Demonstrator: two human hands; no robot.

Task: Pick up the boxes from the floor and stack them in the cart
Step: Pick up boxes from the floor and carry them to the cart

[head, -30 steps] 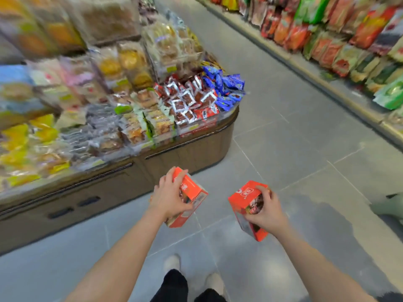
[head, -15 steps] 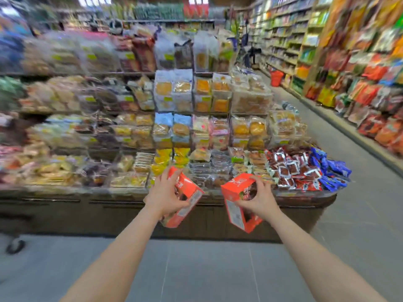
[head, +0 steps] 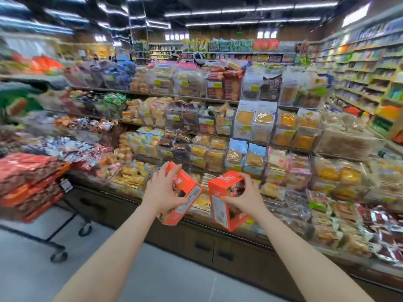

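Cart: I see it at far left, on the grey floor, black frame and castor wheels showing. It is loaded with stacked red and orange packs, blurred by camera motion. It stands just beside the left end of the display stand.

Left hand: I read it as clamped on the left box, thumb curled across the lower front face, fingers wrapped behind. Forearm runs up from the bottom edge of the view.

Left box: orange carton, held in the air, tilted with its top leaning left. White print on the upper face, a pale label strip along the lower side. It sits in front of the display stand's lowest tier, well right of the cart.

Gap: the two boxes are near each other but apart; I see shelf goods between them.

Right box: orange carton, also in the air, top face towards me, a white printed panel on its left side, lower end pointing down.

Right hand: gripping the right box from its right side, fingers hooked over the top edge, thumb on the near face.

Display stand: dark wood base with drawer handles, tiers above packed with bagged breads and cakes.

Far right: wall shelving of packaged goods, too blurred for detail.
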